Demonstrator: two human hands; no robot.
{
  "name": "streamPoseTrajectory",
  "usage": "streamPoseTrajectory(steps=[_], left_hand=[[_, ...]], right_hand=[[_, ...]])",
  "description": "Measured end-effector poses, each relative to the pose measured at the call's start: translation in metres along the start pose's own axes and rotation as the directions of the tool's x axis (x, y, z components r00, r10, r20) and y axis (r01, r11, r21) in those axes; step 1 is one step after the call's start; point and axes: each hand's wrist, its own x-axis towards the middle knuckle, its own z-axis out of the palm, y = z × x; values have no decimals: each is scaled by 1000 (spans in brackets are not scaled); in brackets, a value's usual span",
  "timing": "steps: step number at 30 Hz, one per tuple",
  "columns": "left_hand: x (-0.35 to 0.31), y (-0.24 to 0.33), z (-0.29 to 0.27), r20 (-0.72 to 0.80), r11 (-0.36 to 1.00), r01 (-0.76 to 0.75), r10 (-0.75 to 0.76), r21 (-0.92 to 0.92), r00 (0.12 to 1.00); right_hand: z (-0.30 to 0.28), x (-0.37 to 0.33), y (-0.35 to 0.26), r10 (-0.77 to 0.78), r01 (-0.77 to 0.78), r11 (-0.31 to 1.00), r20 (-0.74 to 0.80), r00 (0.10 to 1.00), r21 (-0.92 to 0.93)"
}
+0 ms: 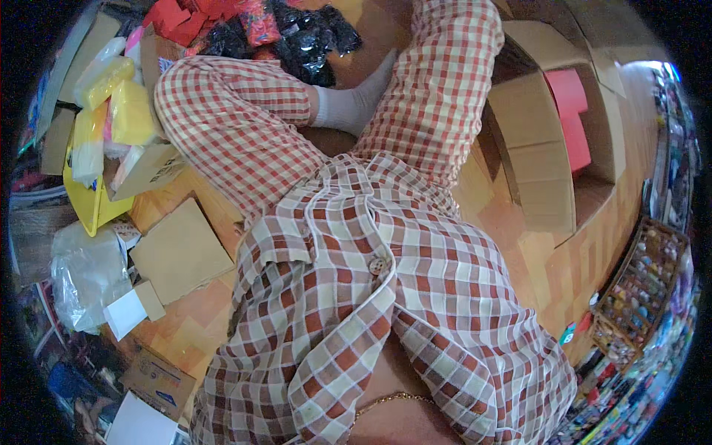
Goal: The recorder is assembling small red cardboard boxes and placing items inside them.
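Note:
Neither of my hands shows; only my checked shirt, checked trousers and one socked foot are in view, as I sit on the floor. In front of my foot lie black plastic bags (315, 41) and red folded pieces (178, 21), with a clear pack of small red items (258, 22) among them. To my right stands an open cardboard box (530, 141) with red boxes (569, 119) inside. On my left, another cardboard box (152, 170) holds yellow packs (132, 111) and white plastic-wrapped packs.
A flat cardboard piece (182, 252) lies on the wooden floor (541, 259) at left, near a clear plastic bag (89, 274). A small brown box (157, 386) sits lower left. At the right edge is a brown rack (641, 285) filled with small items.

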Motion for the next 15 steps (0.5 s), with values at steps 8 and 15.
streamPoseTrajectory(steps=[8, 15], left_hand=[[25, 7, -2, 392, 922, 311, -205, -231, 897], [-123, -91, -59, -95, 471, -362, 704, 805, 704]], right_hand=[[-18, -24, 19, 90, -88, 995, 43, 995, -39], [-55, -43, 48, 168, -160, 983, 91, 982, -88]])
